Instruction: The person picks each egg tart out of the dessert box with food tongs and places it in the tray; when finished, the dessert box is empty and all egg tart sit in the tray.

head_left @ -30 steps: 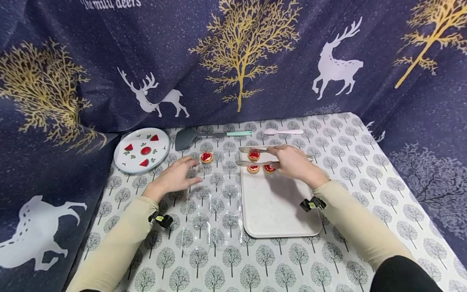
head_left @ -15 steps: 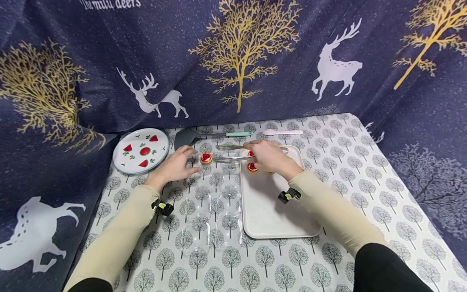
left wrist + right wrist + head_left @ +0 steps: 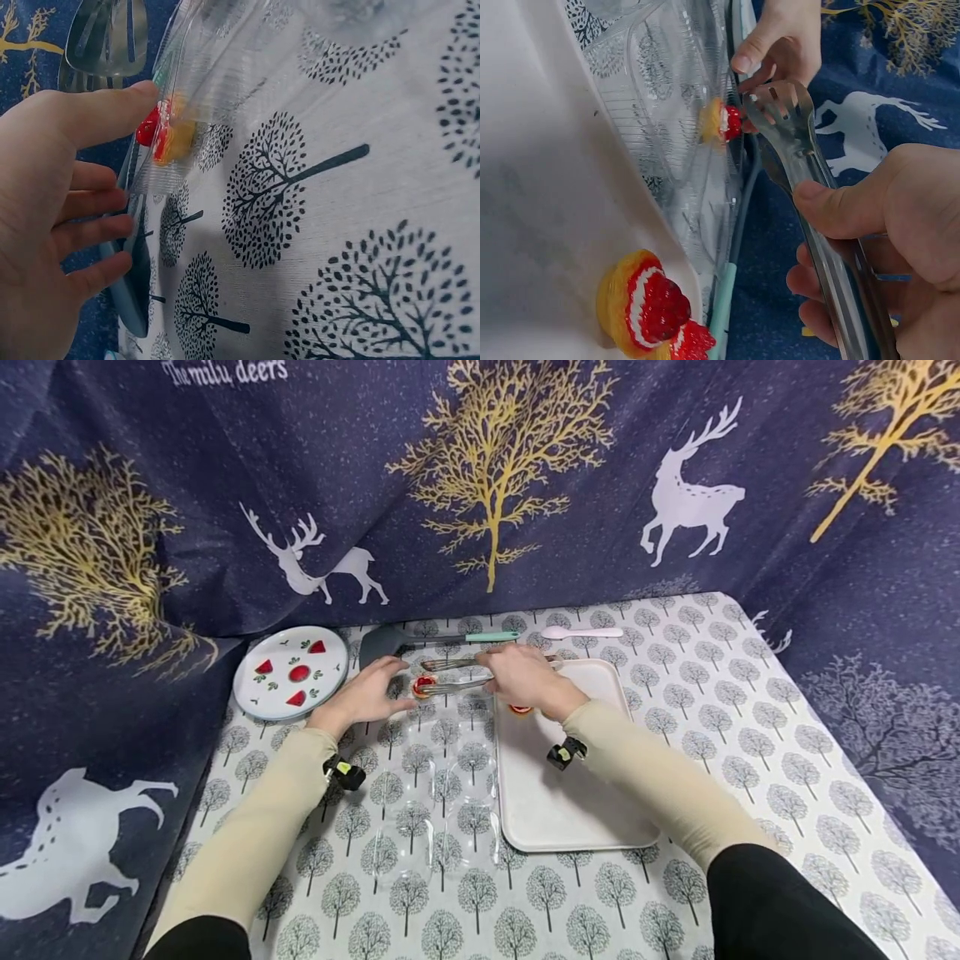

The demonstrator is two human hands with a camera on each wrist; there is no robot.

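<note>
My right hand (image 3: 525, 678) grips a pair of metal tongs (image 3: 457, 685). Their slotted tips stand apart and reach left over a small red-topped tart (image 3: 423, 682) in the back of a clear plastic container (image 3: 656, 97). Whether the tips touch that tart I cannot tell. My left hand (image 3: 363, 695) is at the container's back left, fingers spread and thumb (image 3: 112, 112) beside the rim; contact is unclear. Under my right hand lies a white tray (image 3: 577, 802) with more tarts (image 3: 641, 304) at its back end, mostly hidden in the head view.
A round plate (image 3: 262, 692) with a watermelon pattern sits at the back left. Behind the container lies a grey spatula (image 3: 384, 642) with a mint handle, and a pink spoon (image 3: 585, 632) lies to its right. A dark patterned cloth (image 3: 420, 527) hangs behind the table.
My right hand has moved left with the tongs, from above the tray's tarts to the tart in the container. My left hand has shifted slightly towards the back.
</note>
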